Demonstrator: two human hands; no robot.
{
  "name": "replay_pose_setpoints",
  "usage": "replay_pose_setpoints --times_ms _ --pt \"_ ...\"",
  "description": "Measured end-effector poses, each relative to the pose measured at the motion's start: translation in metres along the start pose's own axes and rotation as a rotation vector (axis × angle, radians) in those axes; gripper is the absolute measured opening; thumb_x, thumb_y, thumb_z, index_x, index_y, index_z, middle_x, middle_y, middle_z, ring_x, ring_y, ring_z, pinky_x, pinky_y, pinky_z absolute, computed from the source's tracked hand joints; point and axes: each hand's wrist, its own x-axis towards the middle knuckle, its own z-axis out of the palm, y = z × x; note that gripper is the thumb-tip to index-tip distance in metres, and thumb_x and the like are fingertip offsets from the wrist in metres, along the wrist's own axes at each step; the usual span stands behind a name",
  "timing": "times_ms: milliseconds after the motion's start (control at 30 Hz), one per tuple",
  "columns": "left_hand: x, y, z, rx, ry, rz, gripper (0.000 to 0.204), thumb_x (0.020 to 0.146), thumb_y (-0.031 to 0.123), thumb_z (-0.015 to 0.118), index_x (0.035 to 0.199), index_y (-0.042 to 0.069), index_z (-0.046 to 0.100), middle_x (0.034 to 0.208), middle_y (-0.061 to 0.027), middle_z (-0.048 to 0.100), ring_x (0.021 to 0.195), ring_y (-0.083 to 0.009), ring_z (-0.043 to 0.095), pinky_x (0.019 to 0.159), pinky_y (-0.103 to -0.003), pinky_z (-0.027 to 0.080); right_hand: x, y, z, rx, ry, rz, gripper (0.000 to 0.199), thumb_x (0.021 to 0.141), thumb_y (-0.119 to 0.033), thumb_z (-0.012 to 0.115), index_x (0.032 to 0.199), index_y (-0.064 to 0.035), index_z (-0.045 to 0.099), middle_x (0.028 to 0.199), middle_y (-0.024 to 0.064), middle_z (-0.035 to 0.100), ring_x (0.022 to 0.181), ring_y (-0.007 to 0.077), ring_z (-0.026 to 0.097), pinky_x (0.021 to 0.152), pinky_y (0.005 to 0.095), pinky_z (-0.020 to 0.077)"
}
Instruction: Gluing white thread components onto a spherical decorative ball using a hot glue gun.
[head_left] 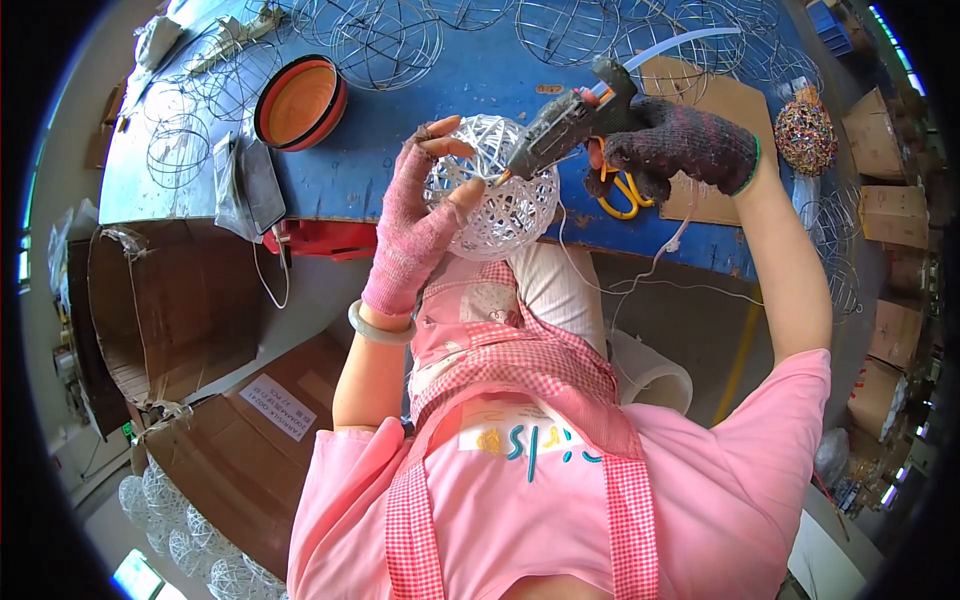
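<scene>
My left hand [412, 225], in a pink glove with bare fingertips, grips a white openwork ball [510, 215] at its left side. The ball is woven from white strands and sits just over the table's front edge. In a dark knitted glove, my right hand [690, 148] is closed around a hot glue gun [558, 128]. Its nozzle points down-left at the ball's top, close to my left thumb; whether it touches cannot be told. A translucent glue stick [680, 44] sticks out of the gun's rear. Yellow-handled scissors [630, 200] lie below my right hand, partly hidden.
On the blue table [350, 185] stand an orange-and-black bowl [300, 103] and several wire frames [390, 45]. A phone [262, 187] lies at the front left, a cardboard sheet [715, 95] and a multicoloured ball [806, 136] at right. A white cord [650, 270] hangs down. Cardboard boxes [180, 310] stand left.
</scene>
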Motion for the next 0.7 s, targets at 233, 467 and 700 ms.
replay_pose_setpoints --times_ms 233,467,700 --pt "0.006 0.004 0.002 0.134 0.007 0.068 0.032 0.081 0.01 0.073 0.111 0.005 0.065 0.14 -0.0149 0.056 0.135 -0.03 0.051 0.116 -0.042 0.036 -0.003 0.003 0.005 0.001 0.028 0.009 0.038 0.09 -0.036 0.078 0.111 -0.004 0.074 0.095 0.0031 0.074 0.064 0.0076 0.06 0.058 0.0252 0.0478" --pt "0.008 0.009 0.004 0.232 0.033 0.119 0.032 0.076 0.005 0.069 0.107 0.002 0.062 0.132 -0.0167 0.06 0.128 -0.0309 0.056 0.112 -0.042 0.041 -0.024 0.016 0.008 -0.03 0.136 0.032 0.039 0.09 -0.033 0.076 0.115 -0.004 0.069 0.083 0.0032 0.069 0.062 0.0092 0.06 0.057 0.0257 0.0472" --pt "0.009 0.009 0.0 0.211 0.019 0.096 0.034 0.074 0.004 0.066 0.107 0.002 0.06 0.132 -0.0163 0.06 0.128 -0.0301 0.056 0.113 -0.041 0.04 -0.023 0.032 0.032 0.189 0.161 -0.189 0.035 0.091 -0.036 0.076 0.11 -0.0066 0.073 0.084 0.0016 0.071 0.057 0.0083 0.051 0.055 0.0269 0.0436"
